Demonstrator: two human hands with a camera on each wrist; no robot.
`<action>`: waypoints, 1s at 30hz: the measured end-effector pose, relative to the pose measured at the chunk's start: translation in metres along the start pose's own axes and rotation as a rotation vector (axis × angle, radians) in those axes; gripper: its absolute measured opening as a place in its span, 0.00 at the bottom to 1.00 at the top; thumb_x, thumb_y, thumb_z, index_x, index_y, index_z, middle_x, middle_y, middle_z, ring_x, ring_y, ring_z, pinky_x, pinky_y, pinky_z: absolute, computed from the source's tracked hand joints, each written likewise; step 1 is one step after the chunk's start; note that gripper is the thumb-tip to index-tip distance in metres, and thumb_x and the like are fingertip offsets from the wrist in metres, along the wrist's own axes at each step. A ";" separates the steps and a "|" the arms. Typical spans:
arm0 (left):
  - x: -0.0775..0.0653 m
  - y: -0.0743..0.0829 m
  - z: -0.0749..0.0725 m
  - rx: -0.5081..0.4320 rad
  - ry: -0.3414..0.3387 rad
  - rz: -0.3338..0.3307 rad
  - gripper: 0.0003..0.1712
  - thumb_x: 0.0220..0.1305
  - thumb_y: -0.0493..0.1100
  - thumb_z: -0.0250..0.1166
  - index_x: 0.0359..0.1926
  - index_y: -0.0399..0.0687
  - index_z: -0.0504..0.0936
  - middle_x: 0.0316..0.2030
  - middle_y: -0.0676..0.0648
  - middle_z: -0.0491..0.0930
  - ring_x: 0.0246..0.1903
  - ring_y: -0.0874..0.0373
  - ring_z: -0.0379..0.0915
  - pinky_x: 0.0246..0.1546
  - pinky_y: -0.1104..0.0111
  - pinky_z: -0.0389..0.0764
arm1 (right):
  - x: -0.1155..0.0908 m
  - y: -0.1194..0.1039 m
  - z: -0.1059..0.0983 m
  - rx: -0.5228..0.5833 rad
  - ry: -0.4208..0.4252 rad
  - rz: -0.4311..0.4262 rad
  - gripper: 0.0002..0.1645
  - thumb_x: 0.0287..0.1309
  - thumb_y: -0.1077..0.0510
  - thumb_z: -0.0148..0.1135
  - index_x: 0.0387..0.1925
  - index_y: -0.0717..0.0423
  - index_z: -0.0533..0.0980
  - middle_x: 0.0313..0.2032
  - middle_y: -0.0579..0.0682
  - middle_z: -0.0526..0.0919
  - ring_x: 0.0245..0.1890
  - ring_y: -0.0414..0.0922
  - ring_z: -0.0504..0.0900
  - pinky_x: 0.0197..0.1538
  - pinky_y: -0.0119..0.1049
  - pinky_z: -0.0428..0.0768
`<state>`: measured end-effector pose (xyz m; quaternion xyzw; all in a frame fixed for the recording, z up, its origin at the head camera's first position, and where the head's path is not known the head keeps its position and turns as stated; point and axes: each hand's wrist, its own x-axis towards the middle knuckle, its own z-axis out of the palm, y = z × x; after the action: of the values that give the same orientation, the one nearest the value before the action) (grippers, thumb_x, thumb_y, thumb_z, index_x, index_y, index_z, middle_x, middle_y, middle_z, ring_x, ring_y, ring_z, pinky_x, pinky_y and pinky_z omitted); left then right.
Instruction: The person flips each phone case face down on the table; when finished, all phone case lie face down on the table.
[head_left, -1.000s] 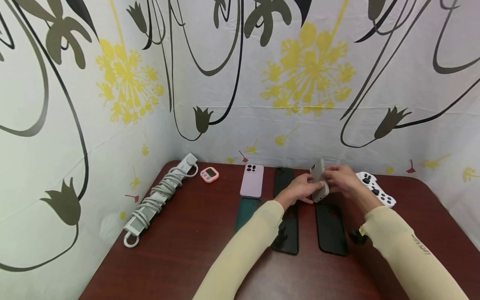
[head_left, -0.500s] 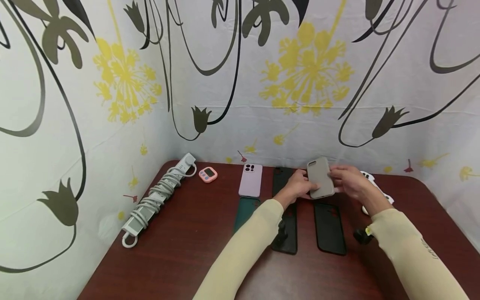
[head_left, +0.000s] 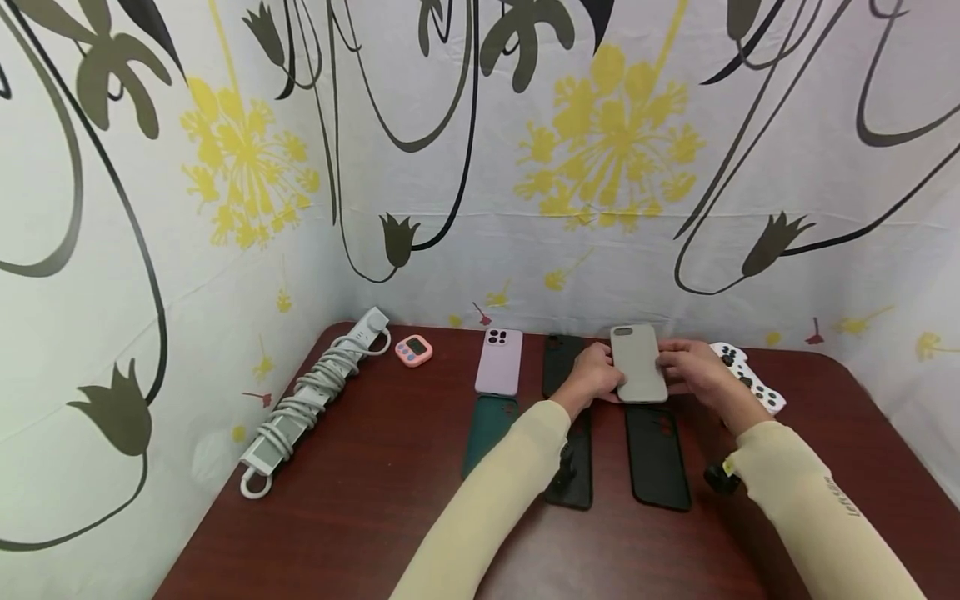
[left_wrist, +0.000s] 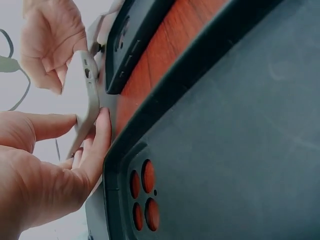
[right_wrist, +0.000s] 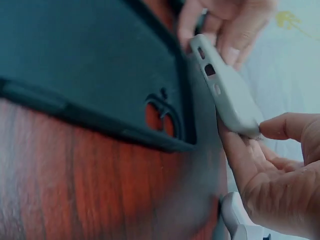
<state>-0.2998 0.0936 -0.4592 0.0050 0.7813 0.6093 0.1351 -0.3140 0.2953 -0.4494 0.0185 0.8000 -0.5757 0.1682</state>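
Note:
A beige-grey phone case [head_left: 639,365], its back turned up, is held between both hands just beyond a black phone case [head_left: 658,458]. My left hand [head_left: 596,371] pinches its left side, thumb on top and fingers beneath, as the left wrist view shows. On the opposite side my right hand [head_left: 693,367] grips the edge between thumb and fingers [right_wrist: 245,165]. The case [right_wrist: 232,92] is seen edge-on in the right wrist view, close over the table. Beside my left hand lies another black phone case [head_left: 561,362], with one more black case [head_left: 579,467] nearer, partly hidden by the sleeve.
A lilac phone case [head_left: 498,362] lies above a teal one [head_left: 489,429] to the left. Beyond them are a pink timer [head_left: 414,350] and a power strip [head_left: 322,387] wrapped in its cord. A white game controller [head_left: 753,383] lies right of my right hand.
The beige-grey case went from standing on edge to lying nearly flat, back up, and came down toward the table. Both hands kept hold of it.

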 end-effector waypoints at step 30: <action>0.007 0.001 0.011 0.560 0.093 0.049 0.05 0.70 0.36 0.66 0.41 0.50 0.78 0.49 0.47 0.74 0.28 0.54 0.64 0.25 0.65 0.66 | 0.008 0.008 0.009 -0.440 0.154 -0.045 0.34 0.69 0.60 0.55 0.71 0.75 0.66 0.52 0.69 0.80 0.44 0.50 0.87 0.40 0.43 0.92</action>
<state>-0.3043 0.1055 -0.4626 0.0331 0.9242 0.3724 0.0780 -0.3178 0.2882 -0.4615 0.0076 0.9168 -0.3881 0.0938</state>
